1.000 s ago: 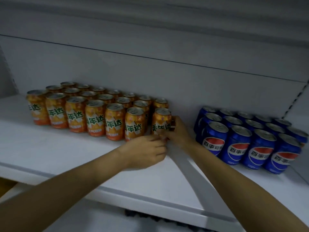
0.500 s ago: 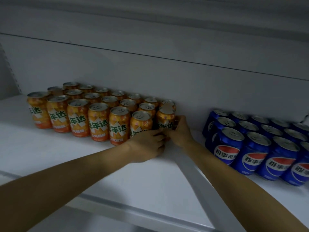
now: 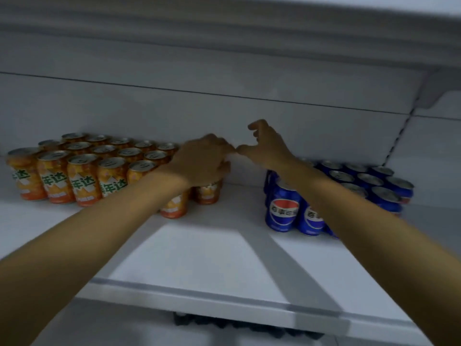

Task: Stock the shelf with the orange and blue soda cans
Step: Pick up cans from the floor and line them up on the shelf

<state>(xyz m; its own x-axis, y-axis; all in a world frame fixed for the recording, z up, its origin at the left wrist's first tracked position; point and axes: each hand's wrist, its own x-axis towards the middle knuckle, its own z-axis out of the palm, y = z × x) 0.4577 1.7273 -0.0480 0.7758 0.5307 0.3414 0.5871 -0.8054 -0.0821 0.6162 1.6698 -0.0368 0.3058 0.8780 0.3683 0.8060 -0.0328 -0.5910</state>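
Two bare hands lift away from rows of soda cans on a white shelf.

The left hand (image 3: pixel 202 162) hovers palm down over the right end of the orange soda cans (image 3: pixel 82 171), fingers loosely curled and holding nothing; the end can (image 3: pixel 208 193) stands just below it. The right hand (image 3: pixel 264 146) is raised in the gap between the groups, fingers loosely spread and empty. The blue soda cans (image 3: pixel 349 196) stand in rows at the right, well apart from the orange ones, all on the shelf (image 3: pixel 199 258). To finish well, the end can should probably sit flush with its row, label facing near. Half a second ago both hands were low, gripping that end can; now they have let go and risen.
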